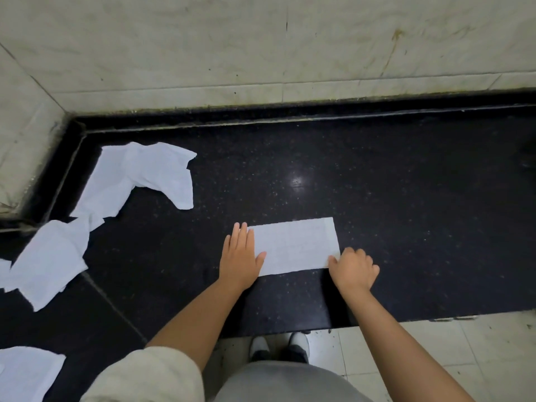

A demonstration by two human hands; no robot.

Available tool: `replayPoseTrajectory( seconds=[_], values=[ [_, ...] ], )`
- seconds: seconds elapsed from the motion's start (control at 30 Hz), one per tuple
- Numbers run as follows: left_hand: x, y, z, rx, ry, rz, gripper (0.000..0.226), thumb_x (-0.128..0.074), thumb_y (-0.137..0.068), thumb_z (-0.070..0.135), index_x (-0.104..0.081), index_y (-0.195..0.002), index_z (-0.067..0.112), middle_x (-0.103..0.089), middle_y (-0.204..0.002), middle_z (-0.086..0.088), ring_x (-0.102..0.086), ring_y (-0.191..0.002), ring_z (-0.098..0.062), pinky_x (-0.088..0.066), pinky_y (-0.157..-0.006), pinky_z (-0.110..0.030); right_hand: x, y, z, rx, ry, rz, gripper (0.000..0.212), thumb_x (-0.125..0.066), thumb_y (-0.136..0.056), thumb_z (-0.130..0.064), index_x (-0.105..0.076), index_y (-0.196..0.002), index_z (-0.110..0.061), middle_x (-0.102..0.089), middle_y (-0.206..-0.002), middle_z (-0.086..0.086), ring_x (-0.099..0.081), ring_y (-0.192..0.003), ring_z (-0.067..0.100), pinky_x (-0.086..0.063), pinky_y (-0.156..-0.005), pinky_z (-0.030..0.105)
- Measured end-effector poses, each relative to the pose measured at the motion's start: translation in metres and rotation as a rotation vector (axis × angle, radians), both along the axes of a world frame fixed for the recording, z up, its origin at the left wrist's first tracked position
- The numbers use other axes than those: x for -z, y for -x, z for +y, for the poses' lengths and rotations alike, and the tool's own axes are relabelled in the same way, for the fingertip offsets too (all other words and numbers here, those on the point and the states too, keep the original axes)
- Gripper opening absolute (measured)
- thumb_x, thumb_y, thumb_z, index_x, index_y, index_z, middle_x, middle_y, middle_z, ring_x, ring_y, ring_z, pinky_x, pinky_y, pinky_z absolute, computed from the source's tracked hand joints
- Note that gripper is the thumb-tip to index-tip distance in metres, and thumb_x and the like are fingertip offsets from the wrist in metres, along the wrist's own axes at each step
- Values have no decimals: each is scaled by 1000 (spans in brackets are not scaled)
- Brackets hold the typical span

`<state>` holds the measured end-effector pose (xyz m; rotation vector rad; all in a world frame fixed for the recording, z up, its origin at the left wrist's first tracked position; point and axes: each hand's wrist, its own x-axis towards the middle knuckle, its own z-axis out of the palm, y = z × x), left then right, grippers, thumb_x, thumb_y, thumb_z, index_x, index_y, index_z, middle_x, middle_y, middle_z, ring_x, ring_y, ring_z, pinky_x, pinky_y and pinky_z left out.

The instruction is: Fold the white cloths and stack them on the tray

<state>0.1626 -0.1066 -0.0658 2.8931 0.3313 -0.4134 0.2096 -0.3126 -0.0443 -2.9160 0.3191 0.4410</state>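
A white cloth lies folded into a flat rectangle on the black speckled counter. My left hand presses flat on its left end, fingers straight. My right hand has its fingers curled at the cloth's near right corner and pinches that corner. No tray is in view.
Crumpled white cloths lie at the left: one by the back corner, one nearer, another at the bottom left edge. Pale marble walls close the back and left. The counter's front edge runs just above my shoes.
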Motion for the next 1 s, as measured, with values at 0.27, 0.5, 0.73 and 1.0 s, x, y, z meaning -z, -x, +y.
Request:
replayPoseTrajectory(
  seconds=[0.27,0.5,0.73,1.0],
  values=[
    [12,2,1,-17,11,2,65,-22,-99,43,4,-148,9,11,-158,-7,12,-145,-22,5,-118,-36,-2,-1,10,3,-117,-69,17,-46,-91,-20,-56,-90,-6,-59,-101,12,-54,-97,29,-39,-83,36],
    [9,16,16,-101,99,-188,84,4,-79,52,-15,-147,7,-10,-157,-8,-3,-146,-23,3,-114,-36,-36,11,63,-117,-739,-335,33,-54,-82,-1,-37,-60,-19,-36,-59,-9,-34,-53,5,-31,-50,14],
    [4,72,64,-337,74,-222,75,-10,-85,45,-37,-138,-2,-32,-149,-17,-24,-141,-31,-16,-114,-45,12,53,133,-637,-567,-319,17,-66,-63,10,-56,-70,-2,-55,-62,9,-53,-54,23,-42,-49,29],
    [8,93,67,-343,134,-235,78,-7,-82,47,-41,-136,2,-31,-150,-13,-18,-143,-28,-13,-116,-43,18,52,120,-788,-266,-327,26,-80,-48,2,-59,-52,-13,-52,-52,-2,-46,-46,14,-32,-47,23]
  ],
)
